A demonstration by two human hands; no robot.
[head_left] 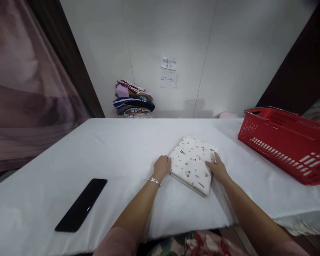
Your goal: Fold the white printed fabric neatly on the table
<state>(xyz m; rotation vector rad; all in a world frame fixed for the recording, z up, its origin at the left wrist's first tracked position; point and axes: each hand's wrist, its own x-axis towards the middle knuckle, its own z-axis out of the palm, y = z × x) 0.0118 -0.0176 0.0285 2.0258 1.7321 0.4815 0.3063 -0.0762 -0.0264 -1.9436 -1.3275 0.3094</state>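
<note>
White folded cloth (192,163) lies between the left (163,166) and right fingers (213,164).

The person wears pink sleeves (117,241), silver bracelet (155,181), floral garment (194,244).

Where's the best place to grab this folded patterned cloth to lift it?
Probably its left and right edges, one hand from each side, pinching every layer. The folded cloth lies flat, and its near edge shows stacked layers that could slip apart if you caught only the top.
</note>
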